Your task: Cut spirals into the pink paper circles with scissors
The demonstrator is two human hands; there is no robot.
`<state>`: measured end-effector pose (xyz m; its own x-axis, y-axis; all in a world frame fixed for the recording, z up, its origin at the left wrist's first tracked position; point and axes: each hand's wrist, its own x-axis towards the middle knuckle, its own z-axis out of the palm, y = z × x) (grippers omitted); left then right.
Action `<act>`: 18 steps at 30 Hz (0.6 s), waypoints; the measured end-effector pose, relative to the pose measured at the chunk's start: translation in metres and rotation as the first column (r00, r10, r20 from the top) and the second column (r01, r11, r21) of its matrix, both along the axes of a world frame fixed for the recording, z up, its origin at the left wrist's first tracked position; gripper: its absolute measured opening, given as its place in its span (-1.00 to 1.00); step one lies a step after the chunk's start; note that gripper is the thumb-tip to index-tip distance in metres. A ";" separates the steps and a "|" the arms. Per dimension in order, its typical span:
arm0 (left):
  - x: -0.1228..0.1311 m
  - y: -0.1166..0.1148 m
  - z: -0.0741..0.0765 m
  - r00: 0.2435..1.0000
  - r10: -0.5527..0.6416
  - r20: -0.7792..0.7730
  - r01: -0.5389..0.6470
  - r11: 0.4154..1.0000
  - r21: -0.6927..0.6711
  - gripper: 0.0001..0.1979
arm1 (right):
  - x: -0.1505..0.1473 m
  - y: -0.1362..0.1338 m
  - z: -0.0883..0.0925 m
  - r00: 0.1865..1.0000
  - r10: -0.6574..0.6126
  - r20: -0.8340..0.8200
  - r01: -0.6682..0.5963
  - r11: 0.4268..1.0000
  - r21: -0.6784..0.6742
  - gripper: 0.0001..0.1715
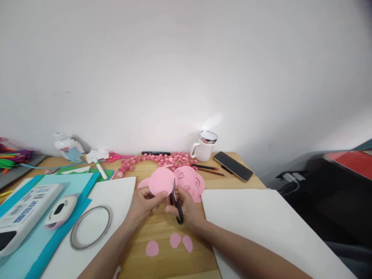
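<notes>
A round pink paper disc (pixel 161 181) is pinched in my left hand (pixel 146 203), thumb on its front. My right hand (pixel 186 207) grips black-handled scissors (pixel 179 211), whose blades point up at the disc's right edge. Behind and to the right of the hands lies a pile of pink paper pieces (pixel 190 179) with curved cuts. Nearer me on the wooden table are a small pink piece (pixel 152 248), a second one (pixel 175 240) and a third (pixel 188 243).
Small pink rolled pieces (pixel 180 158) lie along the back by a white mug (pixel 204 146), pencils and a phone (pixel 233 166). White sheets flank the hands. At left are a tape roll (pixel 90 227), a correction-like dispenser (pixel 61 211), a white box (pixel 30 217) and a bottle (pixel 69 148).
</notes>
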<state>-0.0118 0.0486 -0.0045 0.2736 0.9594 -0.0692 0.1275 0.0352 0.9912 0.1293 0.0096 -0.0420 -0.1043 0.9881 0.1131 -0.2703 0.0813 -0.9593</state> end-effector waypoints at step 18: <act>0.000 0.000 0.005 0.999 0.009 0.039 -0.009 1.000 0.006 -0.65 | 0.000 0.000 0.001 0.997 -0.042 0.070 0.045 0.998 -0.035 -0.64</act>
